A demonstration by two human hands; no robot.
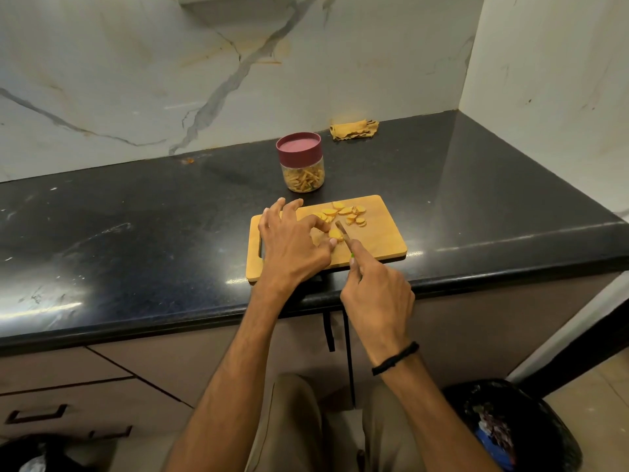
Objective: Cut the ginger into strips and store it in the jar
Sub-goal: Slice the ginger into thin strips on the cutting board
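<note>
On the cutting board [384, 243] near the worktop's [136, 216] front edge, the left hand [292, 243] pins one ginger slice [335, 235] between thumb and forefinger, its other fingers fanned up, likely to stay clear of the blade. The right hand [377, 294] curls around the knife [343, 233], forefinger along its back, tip angled onto that slice. More slices [343, 212] wait beyond; the lidded jar [301, 165] behind holds strips.
</note>
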